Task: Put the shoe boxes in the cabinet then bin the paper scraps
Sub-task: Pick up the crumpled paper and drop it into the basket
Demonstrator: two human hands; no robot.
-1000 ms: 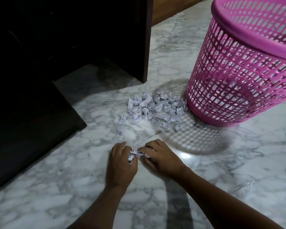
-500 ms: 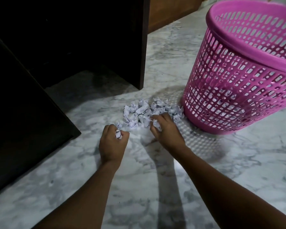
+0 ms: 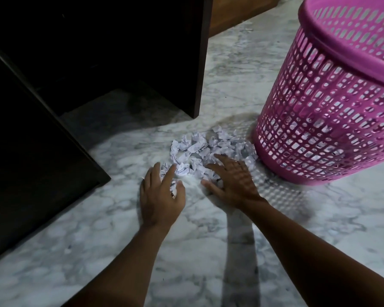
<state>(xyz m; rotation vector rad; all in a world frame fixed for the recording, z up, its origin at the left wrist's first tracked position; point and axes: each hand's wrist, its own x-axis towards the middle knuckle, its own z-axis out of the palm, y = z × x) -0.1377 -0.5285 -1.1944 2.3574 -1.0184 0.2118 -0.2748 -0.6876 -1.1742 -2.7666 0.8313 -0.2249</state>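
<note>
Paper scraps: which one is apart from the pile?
The scrap tucked between the left hand's thumb and forefinger; the rest lie in the pile beside the pink basket.

Pink lattice bin (image 3: 319, 107), white ink-marked paper scraps (image 3: 200, 145), grey-veined marble floor (image 3: 186, 251), dark cabinet (image 3: 31, 173).

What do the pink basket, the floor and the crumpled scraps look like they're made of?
Pink basket: moulded plastic, by its uniform colour, smooth rim and regular lattice of holes. Floor: polished marble or marble-look tile, white with grey veins and reflections; which one is unclear. Paper scraps: thin white paper, crumpled into sharp creases, with dark print marks.
</note>
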